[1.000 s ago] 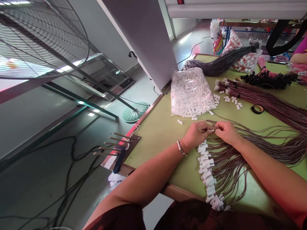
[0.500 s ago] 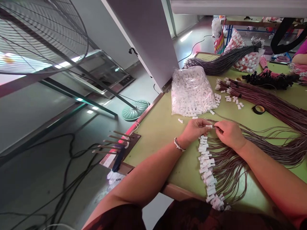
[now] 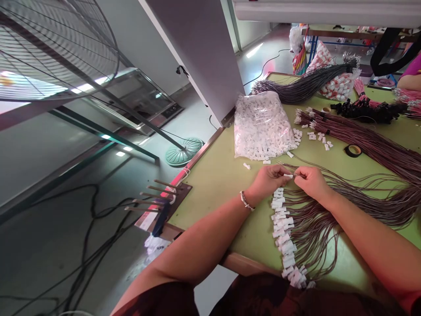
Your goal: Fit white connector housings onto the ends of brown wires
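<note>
Between the thumb and fingers of my left hand (image 3: 268, 180) is a small white plastic connector (image 3: 288, 176). My right hand (image 3: 311, 181) pinches a thin dark wire right at the connector's right end; whether its tip is inside the housing I cannot tell. Below my hands runs a column of white connectors (image 3: 283, 235) fitted on brown wires (image 3: 315, 228), which trail off to the right. Just beyond my left hand lie a loose connector (image 3: 247, 166) and a clear plastic bag (image 3: 265, 125) full of white connectors.
Brown wire bundles (image 3: 368, 136) and a roll of black tape (image 3: 353, 150) lie on the green table (image 3: 210, 184) to the right. Farther back is a black wire bundle (image 3: 302, 85). A pegged rack (image 3: 177, 197) sits at the left edge, near a fan (image 3: 59, 48). Another person's arm (image 3: 409, 81) shows far right.
Both hands stay at nearly the same spot. My right fingers have come slightly closer to the connector, and the view has shifted a little.
</note>
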`<state>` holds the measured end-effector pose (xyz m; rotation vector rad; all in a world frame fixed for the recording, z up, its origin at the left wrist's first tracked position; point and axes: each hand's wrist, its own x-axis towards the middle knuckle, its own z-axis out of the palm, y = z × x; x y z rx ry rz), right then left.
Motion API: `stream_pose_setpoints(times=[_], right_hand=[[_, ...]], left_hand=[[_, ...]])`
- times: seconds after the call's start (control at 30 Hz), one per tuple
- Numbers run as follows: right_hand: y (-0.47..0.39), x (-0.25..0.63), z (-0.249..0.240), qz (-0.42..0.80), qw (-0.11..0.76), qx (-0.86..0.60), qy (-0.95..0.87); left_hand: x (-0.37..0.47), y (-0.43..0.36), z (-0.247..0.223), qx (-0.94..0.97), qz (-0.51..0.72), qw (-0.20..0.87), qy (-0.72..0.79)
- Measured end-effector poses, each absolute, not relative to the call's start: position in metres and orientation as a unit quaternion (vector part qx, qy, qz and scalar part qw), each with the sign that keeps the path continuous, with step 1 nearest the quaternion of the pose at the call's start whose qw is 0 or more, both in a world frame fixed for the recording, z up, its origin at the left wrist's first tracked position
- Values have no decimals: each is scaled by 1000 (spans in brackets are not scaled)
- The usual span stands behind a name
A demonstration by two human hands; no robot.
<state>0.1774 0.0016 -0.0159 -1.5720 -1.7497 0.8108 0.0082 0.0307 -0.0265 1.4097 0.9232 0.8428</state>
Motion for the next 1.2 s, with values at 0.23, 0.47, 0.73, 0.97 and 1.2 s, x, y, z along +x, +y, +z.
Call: stream_pose_setpoints(times=[0.23,0.47,0.73,0.97,1.2], right_hand=[[2,177,-19,289,321,-600,-674],[2,178,-21,316,314,-599,-665],[2,180,-16,380,313,-596,-634],[4,182,-15,393,357,-584,-614],[5,183,-16,401,340,-590,-612]], left_hand=[[12,29,-26,615,354,576,405],[11,30,-24,595,351,601,402],[9,32,-22,581,366,617,386],[7,33,-23,574,363,618,396],[7,34,-22,576,376,616,384]])
